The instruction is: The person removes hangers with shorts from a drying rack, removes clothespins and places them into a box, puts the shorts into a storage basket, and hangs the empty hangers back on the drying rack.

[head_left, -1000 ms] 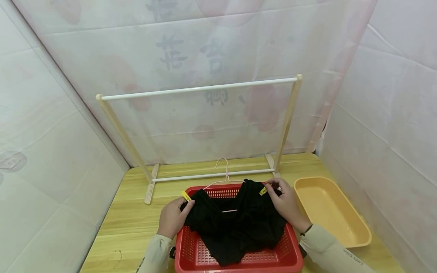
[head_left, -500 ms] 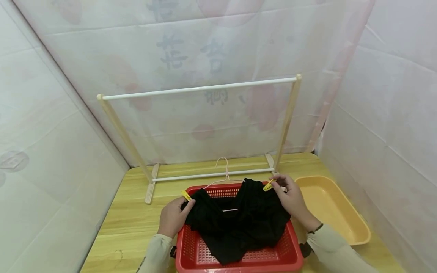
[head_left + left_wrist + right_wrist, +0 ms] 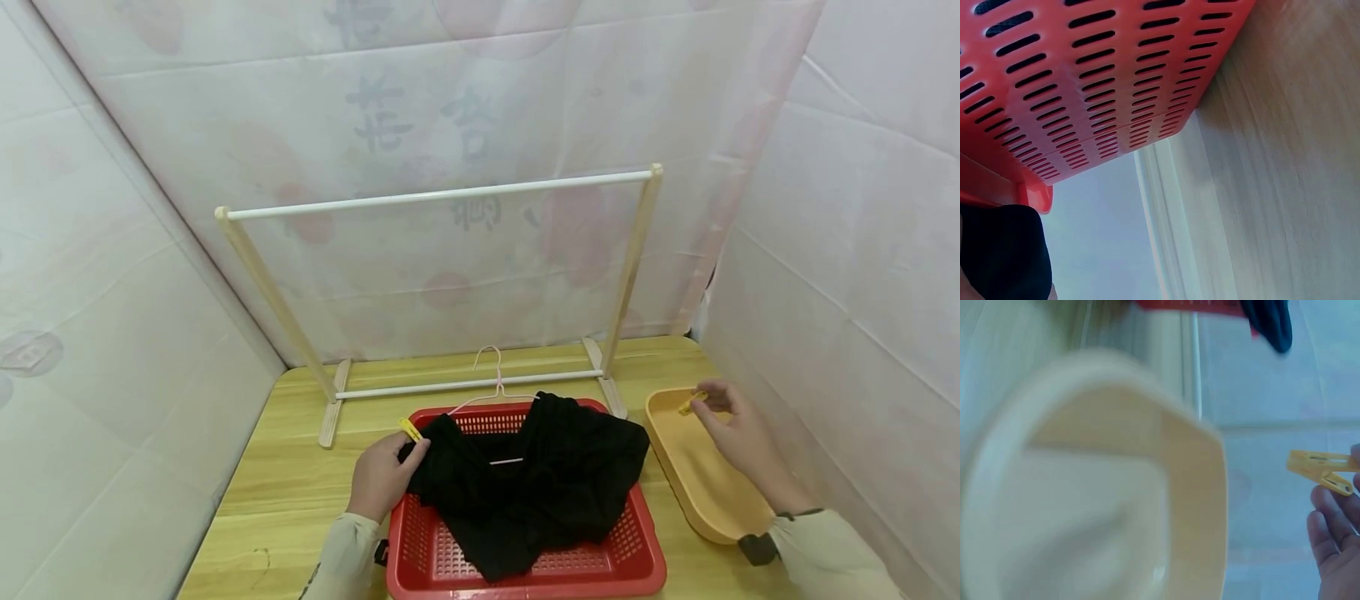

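A black garment (image 3: 525, 500) drapes over a pale pink hanger (image 3: 498, 389) and sags into a red perforated basket (image 3: 652, 567). Its left shoulder is gripped by my left hand (image 3: 378, 475). Beside that thumb a yellow clothespin (image 3: 410, 430) sticks up at the garment's edge. Over the yellow tray (image 3: 693, 492), my right hand (image 3: 742, 442) pinches another yellow clothespin (image 3: 692, 403). The right wrist view shows this clothespin (image 3: 1322, 469) between the fingers, clear of the tray's rim. In the left wrist view, black cloth (image 3: 1007, 250) hangs beyond the basket (image 3: 1104, 81).
Behind the basket a rack stands on the wooden table (image 3: 285, 500), with a white top bar (image 3: 442, 196), a low white bar (image 3: 420, 390) and wooden posts (image 3: 633, 267). Pale printed sheets (image 3: 862, 250) enclose the back and sides.
My right hand has left the garment's right shoulder and moved right with a clothespin, over the yellow tray. That shoulder now lies free on the basket's edge. The left hand stays put.
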Motion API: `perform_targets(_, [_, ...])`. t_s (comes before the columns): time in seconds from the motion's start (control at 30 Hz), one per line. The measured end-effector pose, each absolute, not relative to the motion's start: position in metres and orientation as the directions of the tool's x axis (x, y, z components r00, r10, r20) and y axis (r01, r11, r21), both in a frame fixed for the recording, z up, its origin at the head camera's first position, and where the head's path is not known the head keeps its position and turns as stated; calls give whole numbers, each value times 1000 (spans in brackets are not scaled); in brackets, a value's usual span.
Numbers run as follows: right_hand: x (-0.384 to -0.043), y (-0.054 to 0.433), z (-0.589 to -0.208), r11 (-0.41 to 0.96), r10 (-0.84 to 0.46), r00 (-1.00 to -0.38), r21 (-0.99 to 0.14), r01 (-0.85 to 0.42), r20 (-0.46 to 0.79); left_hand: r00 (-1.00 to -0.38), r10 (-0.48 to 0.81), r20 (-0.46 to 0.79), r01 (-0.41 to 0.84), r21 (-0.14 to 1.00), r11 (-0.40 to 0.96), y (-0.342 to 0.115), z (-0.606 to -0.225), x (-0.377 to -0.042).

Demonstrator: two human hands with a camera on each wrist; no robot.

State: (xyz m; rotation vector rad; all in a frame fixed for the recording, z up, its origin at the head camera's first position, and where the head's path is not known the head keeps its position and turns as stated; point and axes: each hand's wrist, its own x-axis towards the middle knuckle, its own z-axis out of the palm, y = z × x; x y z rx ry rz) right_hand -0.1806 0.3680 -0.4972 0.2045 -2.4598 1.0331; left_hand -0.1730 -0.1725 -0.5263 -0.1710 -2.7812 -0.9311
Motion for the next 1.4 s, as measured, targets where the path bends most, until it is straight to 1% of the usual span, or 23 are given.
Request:
perform_targets(0.23, [-181, 396, -510, 743, 12, -904, -608, -278, 428, -973, 43, 228, 173, 589, 790, -173, -525, -172])
perform_targets(0.5, [-184, 403, -513, 788, 20, -928, -577, -214, 371, -968, 57, 246, 192, 574, 796, -174, -526, -174])
perform_targets(0.7, [-184, 409, -520, 794, 3, -935, -570, -213, 353, -965, 58, 257, 201, 574, 794, -172, -526, -174])
perform_targets(0.83, [-185, 414, -524, 797, -12, -929, -558, -233, 371, -967, 64, 247, 200, 577, 792, -172, -524, -174])
perform_targets(1.0, [-187, 416, -528, 825, -53, -906, -492, -277, 420, -970, 60, 235, 190, 581, 791, -171, -525, -174])
perform_targets(1.17, [-188, 416, -533, 851, -83, -891, -433, -296, 446, -963, 77, 257, 211, 548, 810, -173, -527, -174])
perform_targets(1.3, [-188, 416, -537, 856, -109, -886, -410, -314, 451, -961, 85, 262, 220, 543, 811, -174, -527, -174])
perform_targets(1.4, [-188, 414, -537, 852, -117, -886, -412, -322, 450, -962, 85, 260, 220, 550, 806, -174, -526, -174])
